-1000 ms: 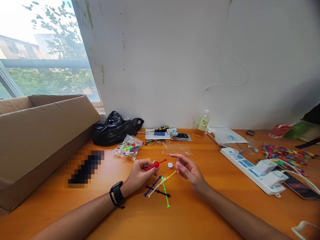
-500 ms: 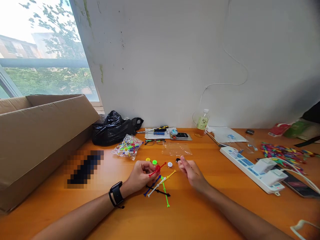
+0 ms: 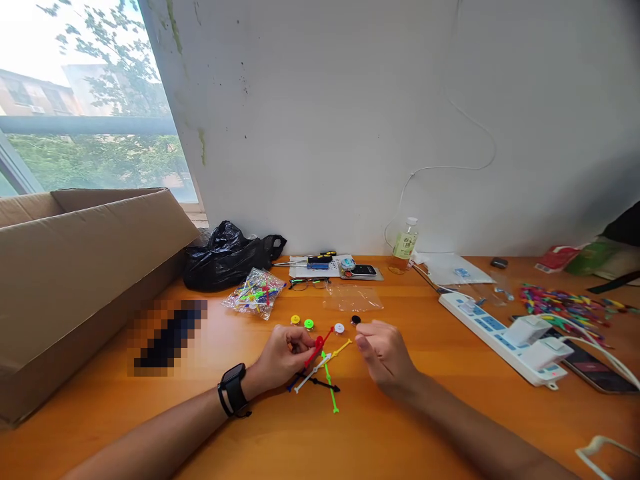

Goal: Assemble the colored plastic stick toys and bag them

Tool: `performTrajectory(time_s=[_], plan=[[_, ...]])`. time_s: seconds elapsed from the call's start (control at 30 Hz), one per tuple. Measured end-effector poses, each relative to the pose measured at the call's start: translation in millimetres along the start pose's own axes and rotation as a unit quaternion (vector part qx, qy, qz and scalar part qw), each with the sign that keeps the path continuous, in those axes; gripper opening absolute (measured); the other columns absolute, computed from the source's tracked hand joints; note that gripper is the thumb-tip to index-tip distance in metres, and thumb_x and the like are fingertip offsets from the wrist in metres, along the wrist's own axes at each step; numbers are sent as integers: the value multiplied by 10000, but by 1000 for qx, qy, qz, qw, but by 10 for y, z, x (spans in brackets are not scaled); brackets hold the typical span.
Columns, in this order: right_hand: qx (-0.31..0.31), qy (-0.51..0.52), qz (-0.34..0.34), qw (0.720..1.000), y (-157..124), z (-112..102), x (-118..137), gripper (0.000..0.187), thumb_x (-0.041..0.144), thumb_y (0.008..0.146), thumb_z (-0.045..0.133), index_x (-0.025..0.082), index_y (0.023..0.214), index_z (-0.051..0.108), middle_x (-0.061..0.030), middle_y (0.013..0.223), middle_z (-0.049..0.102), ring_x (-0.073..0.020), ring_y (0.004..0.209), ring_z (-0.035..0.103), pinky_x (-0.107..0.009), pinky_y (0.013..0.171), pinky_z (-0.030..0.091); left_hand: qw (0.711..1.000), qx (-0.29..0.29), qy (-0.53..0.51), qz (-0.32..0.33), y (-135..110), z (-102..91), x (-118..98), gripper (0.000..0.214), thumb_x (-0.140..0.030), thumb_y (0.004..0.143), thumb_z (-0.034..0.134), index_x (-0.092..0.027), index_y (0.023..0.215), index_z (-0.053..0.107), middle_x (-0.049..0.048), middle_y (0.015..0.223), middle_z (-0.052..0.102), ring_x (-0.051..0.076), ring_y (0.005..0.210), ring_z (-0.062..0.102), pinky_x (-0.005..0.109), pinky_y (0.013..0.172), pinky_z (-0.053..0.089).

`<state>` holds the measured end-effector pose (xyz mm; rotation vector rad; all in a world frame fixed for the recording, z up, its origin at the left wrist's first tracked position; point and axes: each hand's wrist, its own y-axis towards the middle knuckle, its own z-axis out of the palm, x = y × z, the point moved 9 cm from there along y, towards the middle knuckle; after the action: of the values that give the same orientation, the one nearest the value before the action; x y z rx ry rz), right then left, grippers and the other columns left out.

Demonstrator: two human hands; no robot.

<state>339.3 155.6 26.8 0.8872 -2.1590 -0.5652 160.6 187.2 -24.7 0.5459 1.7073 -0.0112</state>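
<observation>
My left hand [image 3: 285,350] pinches a red plastic arrow spinner [image 3: 319,341] between thumb and fingertips, its tip pointing up and to the right. My right hand [image 3: 386,353] is loosely closed, fingers curled, and no object shows in it. Just beyond its fingertips stands a black round base [image 3: 355,320]. In the same row are a white base [image 3: 339,329], a green base [image 3: 309,325] and a yellow base [image 3: 295,320]. Between my hands lie crossed arrows: a green arrow [image 3: 332,393], a yellow arrow [image 3: 343,349], a white arrow [image 3: 305,383], a black arrow [image 3: 327,385] and a partly hidden blue one.
A clear bag of coloured parts [image 3: 255,295] and a black plastic bag [image 3: 227,260] lie behind my left hand, beside a cardboard box [image 3: 95,267]. Toward the right are a bottle [image 3: 405,247], a power strip [image 3: 493,333] with chargers, a phone [image 3: 600,367] and a colourful pile [image 3: 565,307].
My right hand has drawn back slightly toward me, leaving the black base standing on the table. My left hand has shifted a little, and the red spinner has turned more upright.
</observation>
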Motion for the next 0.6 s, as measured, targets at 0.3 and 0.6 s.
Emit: performTrajectory(time_s=[0.3,0.6], plan=[[62,-20,9,998,6,119,9,335,356,1097,411,250,1141,725,-50,823,645,-201,686,530,-338,687,326,1000,8,10,5,-10,21,-33,475,-515,901,734,-167,625,566,-14,576,545,93,523,436,221,501,318],[-63,-103,-101,988,-31,-85,123,524,257,1134,257,209,615,309,26,594,319,-151,557,274,-349,620,177,1000,18,-14,-6,-5,42,-29,482,-512,921,721,-155,635,569,-12,574,569,80,505,456,201,486,314]])
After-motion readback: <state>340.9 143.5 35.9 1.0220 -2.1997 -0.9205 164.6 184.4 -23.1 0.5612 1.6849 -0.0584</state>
